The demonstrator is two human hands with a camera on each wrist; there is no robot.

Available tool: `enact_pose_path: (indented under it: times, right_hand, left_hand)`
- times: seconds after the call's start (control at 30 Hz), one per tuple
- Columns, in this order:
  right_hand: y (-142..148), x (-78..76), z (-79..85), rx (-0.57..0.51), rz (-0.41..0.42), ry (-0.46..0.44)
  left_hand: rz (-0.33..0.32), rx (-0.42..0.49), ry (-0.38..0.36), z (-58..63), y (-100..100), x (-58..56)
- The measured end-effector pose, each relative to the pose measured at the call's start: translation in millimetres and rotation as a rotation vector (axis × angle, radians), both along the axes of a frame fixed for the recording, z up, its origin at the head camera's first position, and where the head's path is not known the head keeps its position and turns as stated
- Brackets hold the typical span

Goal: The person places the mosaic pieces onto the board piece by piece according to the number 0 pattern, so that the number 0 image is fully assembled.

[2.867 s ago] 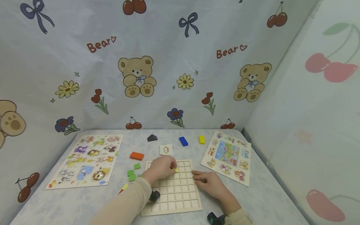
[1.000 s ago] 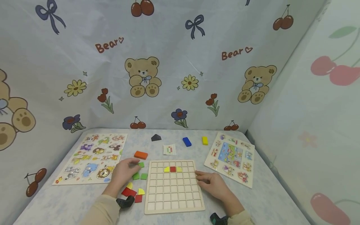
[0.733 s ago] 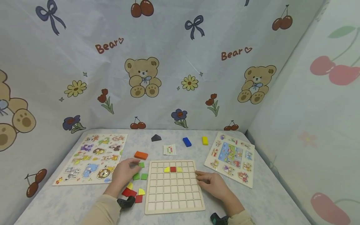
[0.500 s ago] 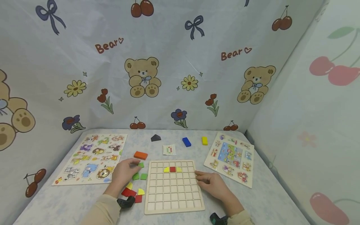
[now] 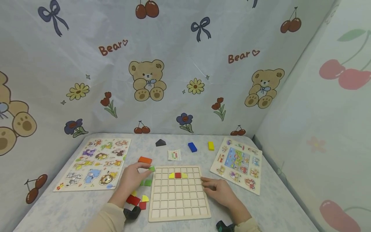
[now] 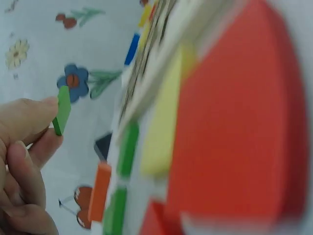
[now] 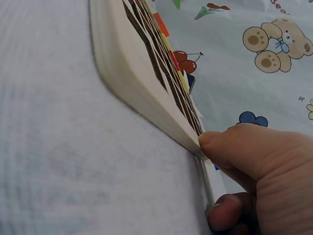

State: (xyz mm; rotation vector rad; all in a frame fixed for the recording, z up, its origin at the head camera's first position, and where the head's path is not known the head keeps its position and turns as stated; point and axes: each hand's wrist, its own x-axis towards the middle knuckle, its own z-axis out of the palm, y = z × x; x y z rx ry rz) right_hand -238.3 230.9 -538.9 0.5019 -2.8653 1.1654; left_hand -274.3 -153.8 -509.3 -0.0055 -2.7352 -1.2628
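Observation:
My left hand (image 5: pixel 130 180) pinches a green square tile (image 5: pixel 152 169) between thumb and fingertips, close by the upper left corner of the wooden grid board (image 5: pixel 179 203). The left wrist view shows the tile (image 6: pixel 62 111) raised on edge. My right hand (image 5: pixel 218 192) holds the board's right edge; in the right wrist view the thumb (image 7: pixel 215 143) lies on its rim. In the board's second row sit a red square tile (image 5: pixel 178 175) and yellow rounded tiles (image 5: pixel 172 175) on either side. Other green tiles (image 5: pixel 148 183) lie left of the board, partly behind my left hand.
Red pieces (image 5: pixel 133 199) and yellow rounded pieces (image 5: pixel 145 198) lie left of the board. Behind are an orange block (image 5: pixel 145 159), a small pattern card (image 5: pixel 174 155), and black (image 5: pixel 160 142), blue (image 5: pixel 192 147) and yellow (image 5: pixel 211 146) blocks. Picture puzzles (image 5: pixel 92 164) (image 5: pixel 213 166) flank them.
My left hand left the board after the yellow tile, went to the green tiles at left, and now has lifted one up and right towards the board. The right hand stays at the board's edge.

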Motion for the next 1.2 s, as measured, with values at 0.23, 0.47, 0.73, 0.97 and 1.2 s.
enact_pose_path:
  times: [0.23, 0.47, 0.73, 0.97, 1.2]
  right_hand:
    - [1, 0.8, 1.1, 0.012, 0.011, 0.033]
    - [-1, 0.8, 1.0, 0.020, 0.011, 0.028]
    - [-4, -0.2, 2.9, 0.035, 0.013, 0.029]
    - [-4, 1.5, 3.1, 0.033, 0.002, 0.044]
    - [-3, 2.8, 1.8, 0.017, 0.001, 0.041]
  left_hand:
    - [-0.156, 0.083, -0.036, -0.2, 31, 18.0]
    - [-0.251, 0.073, -0.026, -16.1, 46, 24.2]
    - [-0.249, -0.092, 0.093, -34.1, 55, 21.2]
    - [-0.264, -0.172, 0.163, -35.2, 58, 21.0]
    - [-0.253, -0.197, 0.192, -33.5, 61, 20.3]
